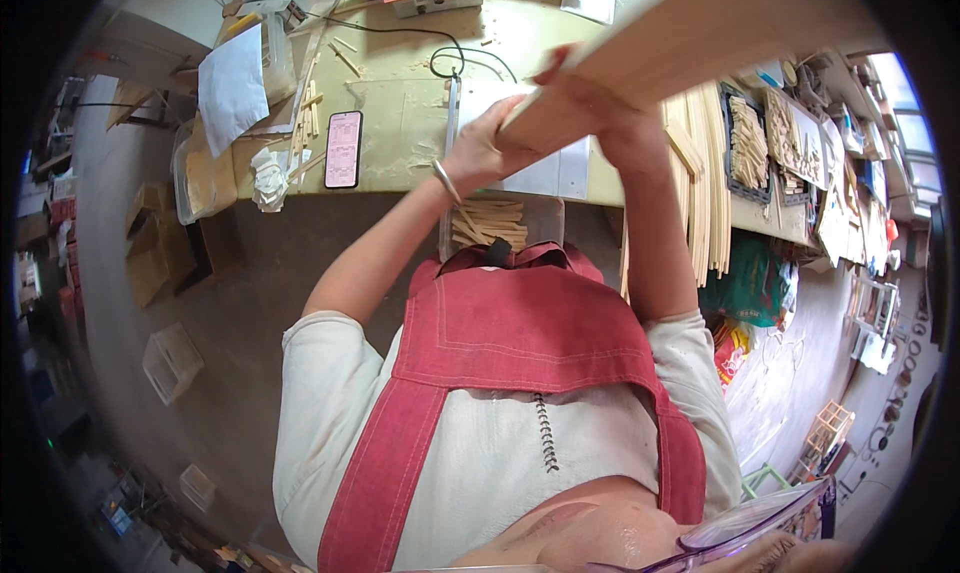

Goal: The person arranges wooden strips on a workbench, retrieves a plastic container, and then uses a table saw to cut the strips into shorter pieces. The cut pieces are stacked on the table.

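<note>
My left hand [490,138] grips the near end of a long, pale wooden board [700,38], which slants up to the upper right. My right hand [620,128] holds the board a little farther along, its fingers curled over the edge and partly hidden by the wood. A metal bangle is on my left wrist. Under my hands a white panel [545,178] lies at the bench's front edge, with a clear bin [548,223] of short wooden sticks [485,225] below it. A phone [343,148] with a lit screen lies left of my left hand.
The pale bench [390,68] carries a cable [445,58], loose sticks, papers [228,83] and crumpled tissue [268,178] at the left. Long wooden strips [705,203] hang over its right front edge, beside crates of small pieces [748,143]. A cardboard box [160,243] stands on the floor at left.
</note>
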`<state>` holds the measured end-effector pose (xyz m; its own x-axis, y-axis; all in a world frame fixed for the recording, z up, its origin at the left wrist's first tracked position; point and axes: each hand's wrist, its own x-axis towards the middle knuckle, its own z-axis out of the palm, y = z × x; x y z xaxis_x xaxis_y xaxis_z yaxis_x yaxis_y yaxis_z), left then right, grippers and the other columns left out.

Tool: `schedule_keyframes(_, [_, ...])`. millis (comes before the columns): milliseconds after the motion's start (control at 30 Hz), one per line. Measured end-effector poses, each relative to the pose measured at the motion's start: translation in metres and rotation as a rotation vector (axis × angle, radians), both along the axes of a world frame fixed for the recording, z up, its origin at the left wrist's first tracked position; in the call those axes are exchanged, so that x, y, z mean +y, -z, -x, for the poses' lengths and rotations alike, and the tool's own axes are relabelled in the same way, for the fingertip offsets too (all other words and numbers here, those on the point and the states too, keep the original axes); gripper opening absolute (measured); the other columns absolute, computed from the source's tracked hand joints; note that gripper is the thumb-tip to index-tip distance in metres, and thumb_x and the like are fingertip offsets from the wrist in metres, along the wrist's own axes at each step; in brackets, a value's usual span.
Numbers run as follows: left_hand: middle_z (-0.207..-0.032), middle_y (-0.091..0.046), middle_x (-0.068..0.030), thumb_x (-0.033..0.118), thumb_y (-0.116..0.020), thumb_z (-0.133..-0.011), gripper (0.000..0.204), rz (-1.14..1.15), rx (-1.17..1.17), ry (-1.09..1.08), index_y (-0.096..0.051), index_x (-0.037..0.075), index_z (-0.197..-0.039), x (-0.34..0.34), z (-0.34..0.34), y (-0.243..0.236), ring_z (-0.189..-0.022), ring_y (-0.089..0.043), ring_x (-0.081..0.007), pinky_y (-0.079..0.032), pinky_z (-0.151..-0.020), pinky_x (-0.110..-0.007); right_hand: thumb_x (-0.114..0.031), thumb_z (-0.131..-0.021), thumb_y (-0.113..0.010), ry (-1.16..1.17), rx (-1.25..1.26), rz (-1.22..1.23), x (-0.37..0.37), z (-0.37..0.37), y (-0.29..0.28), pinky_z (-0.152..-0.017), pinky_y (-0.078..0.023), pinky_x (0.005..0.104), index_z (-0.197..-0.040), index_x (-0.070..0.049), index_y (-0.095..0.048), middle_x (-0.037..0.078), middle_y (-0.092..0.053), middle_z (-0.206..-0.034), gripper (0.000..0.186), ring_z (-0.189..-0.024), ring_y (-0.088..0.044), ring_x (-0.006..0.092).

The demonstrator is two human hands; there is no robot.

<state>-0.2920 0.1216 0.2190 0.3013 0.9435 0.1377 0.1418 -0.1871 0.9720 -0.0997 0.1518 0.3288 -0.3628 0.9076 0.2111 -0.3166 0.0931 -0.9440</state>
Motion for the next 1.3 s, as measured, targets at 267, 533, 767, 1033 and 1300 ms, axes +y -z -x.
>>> schedule_keyframes(267, [-0.171, -0.01, -0.0185, 0.024, -0.068, -0.091, 0.095, -0.341, 0.671, -0.063, -0.012, 0.001, -0.163, -0.065, -0.126, 0.067, -0.159, -0.009, -0.0323, -0.004, -0.127, -0.049, -0.01, -0.087, -0.076, 0.497, 0.603, 0.226, -0.044, -0.19, 0.096, -0.116, -0.04, 0.0536, -0.127, -0.01, -0.053, 0.009, -0.064, -0.114, 0.045, -0.12, -0.058, 0.0293])
schedule_keyframes(533, [-0.172, -0.016, -0.0128, 0.022, -0.04, -0.103, 0.066, -0.341, 0.989, 0.211, -0.019, 0.004, -0.162, -0.062, -0.173, 0.134, -0.16, -0.011, -0.0276, -0.006, -0.127, -0.052, -0.01, -0.089, -0.072, 0.875, 0.678, 0.569, -0.096, -0.302, 0.27, -0.11, -0.045, 0.0576, -0.12, -0.005, -0.064, 0.013, -0.067, -0.122, 0.032, -0.123, -0.06, 0.0318])
schedule_keyframes(767, [-0.17, -0.021, -0.0134, 0.017, -0.04, -0.099, 0.065, -0.38, 1.0, 0.181, -0.025, 0.003, -0.161, -0.059, -0.181, 0.15, -0.159, -0.016, -0.0287, -0.01, -0.127, -0.053, -0.018, -0.094, -0.065, 1.027, 0.608, 0.733, -0.091, -0.309, 0.314, -0.112, -0.044, 0.0577, -0.122, -0.003, -0.063, 0.015, -0.067, -0.124, 0.032, -0.124, -0.06, 0.0316])
schedule_keyframes(1033, [-0.165, -0.034, -0.013, 0.022, -0.041, -0.099, 0.062, -0.465, 1.021, 0.138, -0.035, 0.002, -0.157, -0.063, -0.181, 0.157, -0.155, -0.026, -0.029, -0.014, -0.126, -0.054, -0.018, -0.098, -0.057, 1.088, 0.658, 0.778, -0.095, -0.301, 0.318, -0.112, -0.044, 0.0581, -0.128, -0.002, -0.059, 0.016, -0.066, -0.125, 0.035, -0.122, -0.062, 0.0321])
schedule_keyframes(1300, [-0.163, -0.036, -0.0124, 0.023, -0.046, -0.098, 0.062, -0.446, 1.014, 0.159, -0.037, 0.002, -0.156, -0.06, -0.18, 0.155, -0.154, -0.027, -0.0284, -0.016, -0.125, -0.052, -0.02, -0.093, -0.064, 1.07, 0.601, 0.724, -0.099, -0.31, 0.331, -0.112, -0.044, 0.0578, -0.124, -0.002, -0.061, 0.017, -0.067, -0.122, 0.036, -0.12, -0.062, 0.0339])
